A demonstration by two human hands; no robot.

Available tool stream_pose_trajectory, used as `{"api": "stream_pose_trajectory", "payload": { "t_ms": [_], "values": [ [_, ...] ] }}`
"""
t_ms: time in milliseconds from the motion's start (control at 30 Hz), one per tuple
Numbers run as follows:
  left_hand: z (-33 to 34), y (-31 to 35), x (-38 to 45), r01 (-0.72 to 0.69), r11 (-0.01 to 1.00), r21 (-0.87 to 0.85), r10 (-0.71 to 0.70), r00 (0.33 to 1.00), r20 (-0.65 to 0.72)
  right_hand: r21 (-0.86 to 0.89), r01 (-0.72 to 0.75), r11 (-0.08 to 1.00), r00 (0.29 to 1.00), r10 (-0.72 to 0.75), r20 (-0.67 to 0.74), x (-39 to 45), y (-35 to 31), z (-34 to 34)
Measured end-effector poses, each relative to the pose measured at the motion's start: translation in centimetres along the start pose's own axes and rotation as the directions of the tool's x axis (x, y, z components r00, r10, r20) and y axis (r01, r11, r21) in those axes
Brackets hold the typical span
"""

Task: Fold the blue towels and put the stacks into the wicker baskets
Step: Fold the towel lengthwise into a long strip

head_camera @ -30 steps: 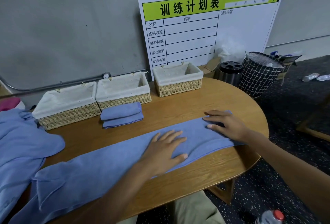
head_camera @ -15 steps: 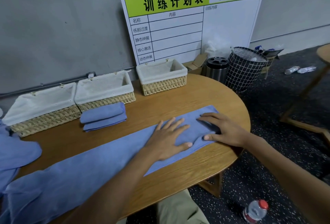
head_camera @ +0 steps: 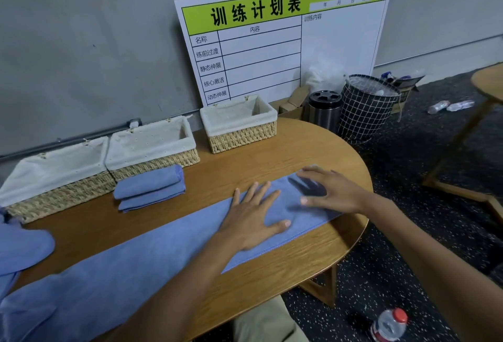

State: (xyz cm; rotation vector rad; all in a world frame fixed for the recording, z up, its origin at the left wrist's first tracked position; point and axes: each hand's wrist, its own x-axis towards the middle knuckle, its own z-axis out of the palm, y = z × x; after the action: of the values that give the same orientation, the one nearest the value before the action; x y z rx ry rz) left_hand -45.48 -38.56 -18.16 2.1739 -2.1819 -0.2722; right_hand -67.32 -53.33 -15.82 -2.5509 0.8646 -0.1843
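A long blue towel (head_camera: 141, 265), folded into a narrow strip, stretches across the wooden table (head_camera: 272, 273) from the near left to the right end. My left hand (head_camera: 253, 219) presses flat on the strip with spread fingers. My right hand (head_camera: 329, 192) hovers just above the towel's right end, fingers straight, casting a shadow on it. A small stack of folded blue towels (head_camera: 149, 187) lies in front of the middle wicker basket (head_camera: 152, 148). The left wicker basket (head_camera: 54, 175) and the right wicker basket (head_camera: 239, 123) flank it; all three have white liners.
More loose blue towels (head_camera: 21, 246) bunch at the table's left edge. A white schedule board (head_camera: 283, 42) leans on the wall. A metal bin (head_camera: 325, 108) and a checked hamper (head_camera: 366, 107) stand beyond the table. A plastic bottle (head_camera: 389, 325) lies on the floor.
My right hand has lifted slightly off the towel's right end and shifted toward the left hand. The left hand stays pressed flat. The camera view has swung left and right a little.
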Motion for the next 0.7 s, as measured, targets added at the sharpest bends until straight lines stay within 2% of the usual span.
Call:
{"api": "stream_pose_trajectory", "payload": {
  "t_ms": [67, 167, 333, 500, 600, 700],
  "values": [
    [-0.1, 0.0, 0.0, 0.007, 1.000, 0.003, -0.007, 1.000, 0.005, -0.062, 0.008, 0.998, 0.996, -0.013, -0.090, 0.5, -0.7, 1.3],
    [-0.3, -0.2, -0.4, 0.023, 1.000, 0.006, -0.023, 1.000, 0.019, -0.189, -0.015, 0.982, 1.000, 0.009, -0.029, 0.6, -0.7, 3.6],
    [-0.3, -3.0, -3.2, 0.065, 0.998, 0.014, -0.066, 0.997, 0.030, -0.222, -0.073, 0.972, 0.997, 0.075, 0.002, 0.2, -0.6, 3.4],
    [-0.3, -8.0, -9.3, 0.151, 0.988, 0.045, -0.152, 0.988, 0.035, -0.273, -0.110, 0.956, 0.993, 0.119, 0.017, 0.0, -1.9, 2.9],
    [-0.3, -9.1, -11.2, 0.186, 0.980, 0.065, -0.188, 0.981, 0.037, -0.304, -0.074, 0.950, 0.997, 0.059, -0.057, 1.6, -6.8, 4.0],
    [-0.5, -8.6, -10.6, 0.209, 0.977, 0.041, -0.210, 0.977, 0.021, -0.236, 0.056, 0.970, 0.998, -0.060, -0.010, 4.0, -14.0, 7.8]
  ]
}}
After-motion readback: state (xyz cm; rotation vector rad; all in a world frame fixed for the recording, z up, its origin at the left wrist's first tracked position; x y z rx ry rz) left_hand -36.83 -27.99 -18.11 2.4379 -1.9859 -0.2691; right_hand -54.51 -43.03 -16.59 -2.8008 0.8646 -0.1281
